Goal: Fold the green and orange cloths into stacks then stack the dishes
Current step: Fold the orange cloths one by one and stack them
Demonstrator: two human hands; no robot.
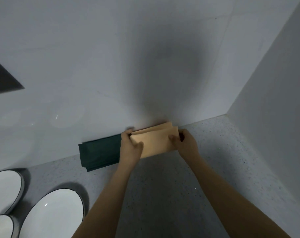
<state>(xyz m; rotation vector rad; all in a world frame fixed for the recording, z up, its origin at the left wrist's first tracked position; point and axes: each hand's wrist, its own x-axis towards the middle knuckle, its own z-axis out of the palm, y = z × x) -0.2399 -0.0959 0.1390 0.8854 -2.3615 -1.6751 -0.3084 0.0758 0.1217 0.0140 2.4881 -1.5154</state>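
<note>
- The orange cloths [154, 140], folded, are sitting at the back of the counter [214, 160] against the wall [145, 57], just beside the folded green cloths [99, 152].
- The left hand [129, 146] and right hand [184, 142] are each gripping one end of the orange pile, probably squaring it.
- Three white dishes [55, 210] are lying unstacked at the near left, apparently holding nothing.
</note>
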